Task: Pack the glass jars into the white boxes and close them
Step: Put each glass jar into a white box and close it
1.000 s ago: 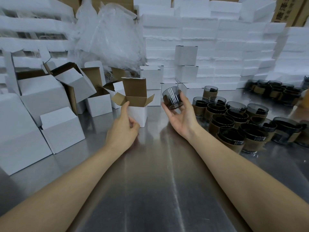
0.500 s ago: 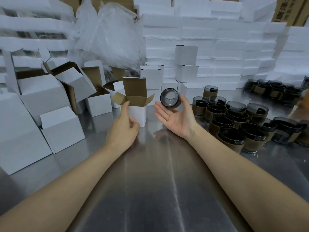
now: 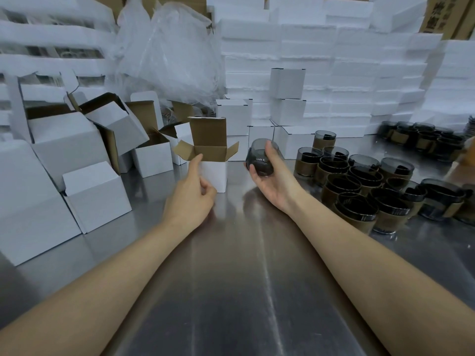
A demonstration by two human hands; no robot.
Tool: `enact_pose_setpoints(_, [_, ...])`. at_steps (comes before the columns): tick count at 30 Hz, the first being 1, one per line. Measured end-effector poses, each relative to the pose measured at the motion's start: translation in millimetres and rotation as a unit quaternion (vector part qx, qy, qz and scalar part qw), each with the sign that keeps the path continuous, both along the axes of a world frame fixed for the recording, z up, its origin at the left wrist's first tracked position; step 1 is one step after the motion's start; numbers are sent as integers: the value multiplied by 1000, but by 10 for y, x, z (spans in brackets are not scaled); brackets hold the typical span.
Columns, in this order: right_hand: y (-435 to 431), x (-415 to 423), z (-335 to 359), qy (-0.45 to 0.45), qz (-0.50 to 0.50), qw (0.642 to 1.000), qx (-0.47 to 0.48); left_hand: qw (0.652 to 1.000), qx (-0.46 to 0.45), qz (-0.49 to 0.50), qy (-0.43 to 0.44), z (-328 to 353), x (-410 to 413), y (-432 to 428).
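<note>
The open white box [image 3: 213, 176] stands upright on the steel counter [image 3: 231, 291]. Its lid flap points straight up and both side flaps are spread. Only brown inner walls show, and the bottom is hidden below the rim.

The left hand [image 3: 190, 201] grips nothing. One finger reaches up to touch the left flap, and the others are loosely curled in front of the box.

Just right of the box, not touching it, the right hand [image 3: 276, 183] grips one grey glass jar [image 3: 258, 160]. The jar is tilted with its base toward the camera, thumb over the side and fingers beneath.

Roughly a dozen sleeved jars [image 3: 359, 196] crowd the counter's right side, each in a brown card band with something black inside. Overlap prevents a firm count. A second cluster [image 3: 421, 136] sits farther back.

At least five closed small boxes [image 3: 288, 84] are stacked behind. Several open boxes [image 3: 97, 196] are piled at the left. Foam slabs [image 3: 334, 60] and a clear plastic bag [image 3: 167, 52] wall off the back edge.

Bare steel runs between the forearms.
</note>
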State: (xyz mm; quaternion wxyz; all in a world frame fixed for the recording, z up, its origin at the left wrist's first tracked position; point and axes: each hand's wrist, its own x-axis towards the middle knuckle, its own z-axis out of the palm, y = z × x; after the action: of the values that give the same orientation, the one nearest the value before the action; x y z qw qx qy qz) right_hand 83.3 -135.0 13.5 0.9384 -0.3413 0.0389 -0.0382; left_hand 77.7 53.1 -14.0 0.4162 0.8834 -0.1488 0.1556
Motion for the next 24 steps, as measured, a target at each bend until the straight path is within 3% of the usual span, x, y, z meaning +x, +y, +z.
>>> enact_pose_setpoints(4, [18,20,-22,-13,-28,999,-18,998,-28,1,-47,27,-61,-32])
enact_pose_setpoints(7, [-15,36,-24,-20,-26,999,25,982,-104,36,-156,87,-121,-49])
enact_pose_setpoints(10, [18,23,-46,-58,-78,989,-111,963,-99,107,-227,126,-129,-28])
enact_pose_setpoints(15, [78,-28,-69,-101,-231,889,-382,978,-35,168,-117,122,-87,19])
enact_pose_setpoints(20, [144,-76,-75,-141,-286,821,-474,983,-35,153,-94,124,-97,7])
enact_pose_setpoints(24, [161,-104,-74,-113,-321,768,-543,984,-40,141,-101,121,-104,-2])
